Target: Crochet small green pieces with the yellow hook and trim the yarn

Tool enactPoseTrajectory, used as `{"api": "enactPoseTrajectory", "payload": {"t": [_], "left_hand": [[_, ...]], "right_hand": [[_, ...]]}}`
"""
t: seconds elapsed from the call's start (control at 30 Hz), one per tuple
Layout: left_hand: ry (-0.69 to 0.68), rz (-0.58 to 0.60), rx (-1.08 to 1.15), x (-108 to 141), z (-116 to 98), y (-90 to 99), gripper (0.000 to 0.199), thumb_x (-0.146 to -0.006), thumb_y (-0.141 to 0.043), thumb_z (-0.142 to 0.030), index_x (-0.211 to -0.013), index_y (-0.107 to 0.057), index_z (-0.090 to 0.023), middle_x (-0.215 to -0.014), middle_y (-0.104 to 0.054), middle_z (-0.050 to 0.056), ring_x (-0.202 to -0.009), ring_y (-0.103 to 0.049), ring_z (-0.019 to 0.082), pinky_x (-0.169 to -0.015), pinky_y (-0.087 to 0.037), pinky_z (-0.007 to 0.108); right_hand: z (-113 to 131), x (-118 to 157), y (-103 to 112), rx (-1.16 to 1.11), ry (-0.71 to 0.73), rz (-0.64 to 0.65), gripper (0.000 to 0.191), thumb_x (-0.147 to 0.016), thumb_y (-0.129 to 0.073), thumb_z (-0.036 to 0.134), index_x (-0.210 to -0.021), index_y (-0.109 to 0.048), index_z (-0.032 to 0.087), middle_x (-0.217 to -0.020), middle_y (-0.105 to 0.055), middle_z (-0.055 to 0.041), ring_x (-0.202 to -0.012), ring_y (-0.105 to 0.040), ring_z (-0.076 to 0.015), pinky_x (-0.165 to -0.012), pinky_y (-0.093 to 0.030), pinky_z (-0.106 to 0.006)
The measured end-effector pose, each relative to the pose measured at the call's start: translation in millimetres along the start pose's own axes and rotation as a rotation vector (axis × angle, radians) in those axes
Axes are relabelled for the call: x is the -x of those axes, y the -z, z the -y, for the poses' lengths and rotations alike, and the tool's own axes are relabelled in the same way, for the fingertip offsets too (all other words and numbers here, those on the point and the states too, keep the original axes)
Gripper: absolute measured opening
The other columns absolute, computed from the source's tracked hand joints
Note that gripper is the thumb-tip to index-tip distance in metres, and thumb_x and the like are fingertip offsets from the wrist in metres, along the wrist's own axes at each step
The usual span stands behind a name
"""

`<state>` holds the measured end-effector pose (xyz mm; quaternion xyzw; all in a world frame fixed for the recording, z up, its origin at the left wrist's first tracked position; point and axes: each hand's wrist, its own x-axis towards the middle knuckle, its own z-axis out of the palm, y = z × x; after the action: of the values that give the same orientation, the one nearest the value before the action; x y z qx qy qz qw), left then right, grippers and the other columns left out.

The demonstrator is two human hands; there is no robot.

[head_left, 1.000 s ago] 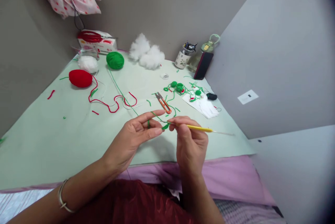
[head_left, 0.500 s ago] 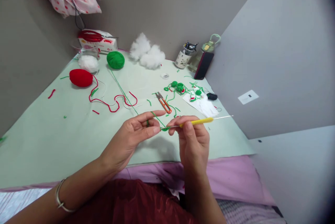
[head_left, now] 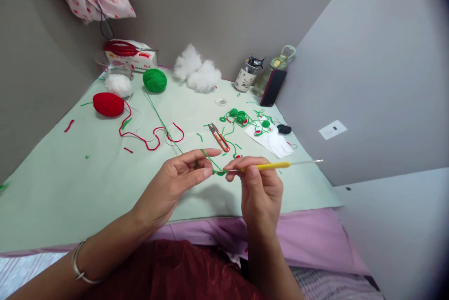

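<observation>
My right hand (head_left: 261, 188) is closed round a crochet hook with a yellow handle (head_left: 271, 166); its bare metal end sticks out to the right. Between my two hands a small piece of green crochet (head_left: 220, 173) sits at the hook's left tip. Thumb and fingers of my left hand (head_left: 185, 174) pinch the left end of that piece. Green yarn (head_left: 159, 115) runs from the green ball (head_left: 155, 80) to my left hand and over its raised index finger, then down to the hook.
Orange-handled snips (head_left: 219, 138) lie just beyond my hands. Red (head_left: 108, 104) and white (head_left: 118, 85) yarn balls sit at the left, white stuffing (head_left: 197, 70) at the back. Right of the snips are green crocheted bits (head_left: 241, 117), a tissue (head_left: 271, 139) and a leaning phone (head_left: 273, 88).
My right hand and the hook have shifted slightly to the right, and the hook's right end points a little lower. My left hand has moved slightly left, still pinching the green piece.
</observation>
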<state>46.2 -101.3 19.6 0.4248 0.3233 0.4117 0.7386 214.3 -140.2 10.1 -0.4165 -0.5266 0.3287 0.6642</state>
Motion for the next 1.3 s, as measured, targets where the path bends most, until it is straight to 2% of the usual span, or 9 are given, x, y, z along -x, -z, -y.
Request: {"api": "enactPoseTrajectory", "payload": {"t": [0.3,0.53,0.67,0.77,0.87,0.93,1.0,1.13,1.3], "left_hand": [[-0.07,-0.005,-0.095,0,3,2.9,0.032,-0.087,-0.078,-0.03,-0.118,-0.078,-0.034,-0.086,-0.062,-0.002,-0.086,-0.056,0.013,-0.083,-0.044,0.025],[-0.14,-0.095,-0.197,3,2,0.2,0.038,-0.085,-0.08,-0.028,-0.123,-0.076,-0.032,-0.084,-0.064,-0.003,-0.086,-0.058,0.014,-0.088,-0.044,0.025],[-0.11,-0.074,-0.031,4,3,-4.2,0.047,-0.082,-0.082,-0.023,-0.128,-0.072,-0.032,-0.082,-0.064,-0.004,-0.082,-0.058,0.011,-0.085,-0.046,0.023],[0.065,-0.014,0.222,3,3,-5.0,0.047,-0.081,-0.082,-0.024,-0.127,-0.073,-0.026,-0.083,-0.066,-0.002,-0.079,-0.059,0.011,-0.083,-0.049,0.023],[0.184,0.001,0.36,-1,2,-2.3,0.039,-0.08,-0.081,-0.021,-0.119,-0.077,-0.019,-0.085,-0.067,0.002,-0.083,-0.06,0.012,-0.088,-0.05,0.025],[0.161,-0.02,0.356,-2,1,-0.9,0.037,-0.081,-0.081,-0.02,-0.118,-0.077,-0.02,-0.084,-0.066,0.001,-0.083,-0.059,0.012,-0.09,-0.049,0.025],[0.109,-0.017,0.304,-2,1,-1.8,0.038,-0.082,-0.08,-0.021,-0.12,-0.077,-0.023,-0.084,-0.065,-0.001,-0.083,-0.058,0.011,-0.089,-0.048,0.022],[0.009,0.046,0.159,0,2,-5.5,0.032,-0.084,-0.079,-0.022,-0.116,-0.079,-0.027,-0.089,-0.068,-0.002,-0.088,-0.057,0.011,-0.089,-0.044,0.021],[-0.034,0.036,0.024,-2,4,-2.0,0.021,-0.089,-0.075,-0.026,-0.109,-0.081,-0.029,-0.095,-0.074,-0.001,-0.096,-0.061,0.014,-0.092,-0.045,0.025]], "right_hand": [[6,4,-5,0.157,0.12,-0.035,0.021,-0.102,-0.053,0.02,-0.097,-0.073,0.023,-0.089,-0.073,-0.002,-0.074,-0.067,-0.0139,-0.069,-0.057,-0.031],[3,8,-2,0.363,0.368,0.089,0.025,-0.099,-0.052,0.01,-0.112,-0.069,0.024,-0.095,-0.074,-0.004,-0.089,-0.07,-0.0184,-0.078,-0.059,-0.037],[-4,15,-4,0.649,0.562,0.129,0.032,-0.095,-0.059,0.007,-0.121,-0.069,0.025,-0.107,-0.073,-0.0073,-0.099,-0.071,-0.0193,-0.08,-0.06,-0.034],[-8,17,-6,0.798,0.647,0.118,0.041,-0.091,-0.066,0.005,-0.124,-0.07,0.028,-0.114,-0.072,-0.0071,-0.105,-0.07,-0.0207,-0.082,-0.061,-0.034],[-7,13,-8,0.532,0.504,0.022,0.031,-0.096,-0.059,0.01,-0.117,-0.073,0.028,-0.103,-0.073,-0.0054,-0.094,-0.07,-0.0193,-0.077,-0.06,-0.036],[-6,7,-9,0.296,0.366,-0.035,0.024,-0.1,-0.054,0.014,-0.108,-0.074,0.026,-0.089,-0.073,-0.0032,-0.08,-0.068,-0.0172,-0.071,-0.058,-0.035],[-5,2,-10,0.164,0.288,-0.045,0.021,-0.1,-0.056,0.019,-0.101,-0.075,0.025,-0.084,-0.072,-0.0023,-0.076,-0.066,-0.0169,-0.069,-0.056,-0.035],[-3,-2,-11,0.146,0.241,0.024,0.019,-0.099,-0.059,0.019,-0.1,-0.077,0.024,-0.097,-0.076,-0.0048,-0.092,-0.069,-0.0199,-0.078,-0.057,-0.037],[-2,1,-9,0.217,0.274,0.063,0.022,-0.098,-0.058,0.012,-0.104,-0.076,0.025,-0.096,-0.076,-0.0032,-0.092,-0.07,-0.0185,-0.083,-0.058,-0.037]]}}
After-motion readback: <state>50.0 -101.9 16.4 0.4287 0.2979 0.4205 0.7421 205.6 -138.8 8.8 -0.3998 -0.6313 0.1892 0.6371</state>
